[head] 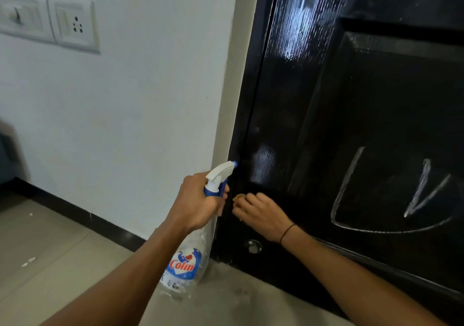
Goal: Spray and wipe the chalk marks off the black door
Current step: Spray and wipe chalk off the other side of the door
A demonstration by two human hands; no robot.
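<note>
Chalk marks wait to our right

Our left hand (198,200) grips the spray bottle (190,245); our right hand (261,215) pinches a small sponge (238,197) against the door (313,114). The chalk marks (391,195) lie rightward, nearer this right hand.

Door: black door (313,114) is standing glossy at the right, reflecting light up high.
Chalk marks: white chalk marks (391,197) are showing on its lower panel.
Spray bottle: clear spray bottle (193,248) with white-blue trigger is pointing at the door's left edge.
Cloth: small yellowish cloth (239,197) is pressing against the door.
</note>
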